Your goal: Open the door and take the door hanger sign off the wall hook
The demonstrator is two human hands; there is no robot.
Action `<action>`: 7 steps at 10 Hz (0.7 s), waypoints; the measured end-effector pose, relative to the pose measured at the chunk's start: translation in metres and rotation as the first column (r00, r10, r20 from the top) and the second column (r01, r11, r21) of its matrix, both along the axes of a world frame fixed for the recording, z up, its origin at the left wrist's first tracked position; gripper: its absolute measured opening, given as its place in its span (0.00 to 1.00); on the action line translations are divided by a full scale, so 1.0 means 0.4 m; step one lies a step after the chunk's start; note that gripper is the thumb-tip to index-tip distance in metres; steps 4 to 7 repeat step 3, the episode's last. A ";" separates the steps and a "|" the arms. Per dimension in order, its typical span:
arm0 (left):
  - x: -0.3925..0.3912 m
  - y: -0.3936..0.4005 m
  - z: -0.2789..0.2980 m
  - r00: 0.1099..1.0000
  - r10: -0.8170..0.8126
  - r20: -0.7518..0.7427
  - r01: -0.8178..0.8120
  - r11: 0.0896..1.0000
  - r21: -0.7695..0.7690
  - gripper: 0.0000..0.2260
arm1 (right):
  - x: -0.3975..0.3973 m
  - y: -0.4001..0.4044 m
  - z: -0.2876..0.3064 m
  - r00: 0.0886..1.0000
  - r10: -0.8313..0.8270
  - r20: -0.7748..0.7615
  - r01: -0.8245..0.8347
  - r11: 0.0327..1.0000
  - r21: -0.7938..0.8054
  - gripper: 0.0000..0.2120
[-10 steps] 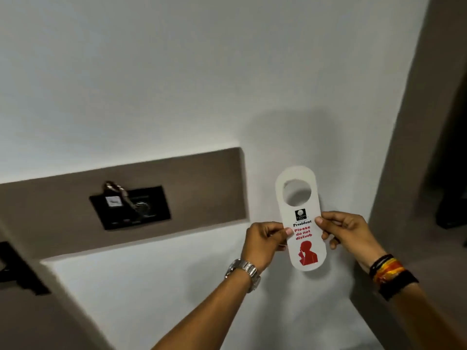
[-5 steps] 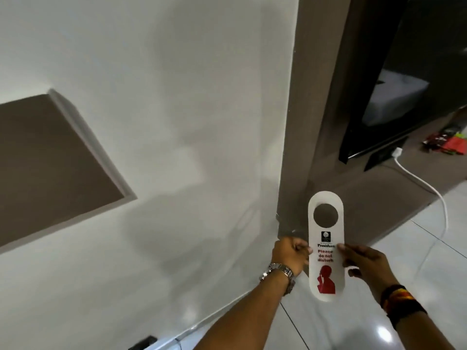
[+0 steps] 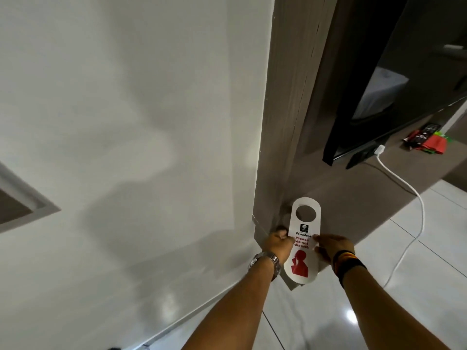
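White wall behind, one door hanger sign [image 3: 304, 242] pinched between left hand [image 3: 278, 245] and right hand [image 3: 333, 246].

Matt card door hanger sign [image 3: 304, 238], wood-grain panel [image 3: 290, 97], glossy floor tiles [image 3: 417, 274], metal watch [image 3: 267, 261].

Light: dim, indoor.
Shadows: soft on white wall [image 3: 126, 122].
Glare: spot on floor tiles [image 3: 351, 317].
Distortion: wide-angle, edges bent.

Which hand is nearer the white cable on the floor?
Right. The right hand grips the sign's right edge, on the side toward the white cable; the left hand holds the sign's left edge, farther away.
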State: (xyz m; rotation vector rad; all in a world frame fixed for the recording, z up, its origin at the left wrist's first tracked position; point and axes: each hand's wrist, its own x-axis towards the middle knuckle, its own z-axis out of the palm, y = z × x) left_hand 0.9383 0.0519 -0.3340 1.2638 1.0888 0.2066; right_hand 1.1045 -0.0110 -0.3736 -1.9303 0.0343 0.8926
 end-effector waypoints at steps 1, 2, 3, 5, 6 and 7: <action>0.004 0.011 -0.024 1.000 -0.013 -0.019 0.013 0.999 0.048 0.11 | 0.016 0.014 0.003 1.000 0.021 0.005 -0.021 1.000 -0.001 0.06; -0.021 0.016 -0.027 0.991 -0.060 -0.120 0.091 0.958 0.271 0.12 | -0.013 0.006 0.011 0.991 0.018 0.135 -0.021 0.999 0.025 0.10; -0.081 0.032 -0.024 0.974 -0.071 -0.214 0.196 0.738 0.646 0.26 | -0.117 -0.014 0.033 0.880 0.023 0.475 -0.050 0.998 0.044 0.13; -0.081 0.032 -0.024 0.974 -0.071 -0.214 0.196 0.738 0.646 0.26 | -0.117 -0.014 0.033 0.880 0.023 0.475 -0.050 0.998 0.044 0.13; -0.081 0.032 -0.024 0.974 -0.071 -0.214 0.196 0.738 0.646 0.26 | -0.117 -0.014 0.033 0.880 0.023 0.475 -0.050 0.998 0.044 0.13; -0.081 0.032 -0.024 0.974 -0.071 -0.214 0.196 0.738 0.646 0.26 | -0.117 -0.014 0.033 0.880 0.023 0.475 -0.050 0.998 0.044 0.13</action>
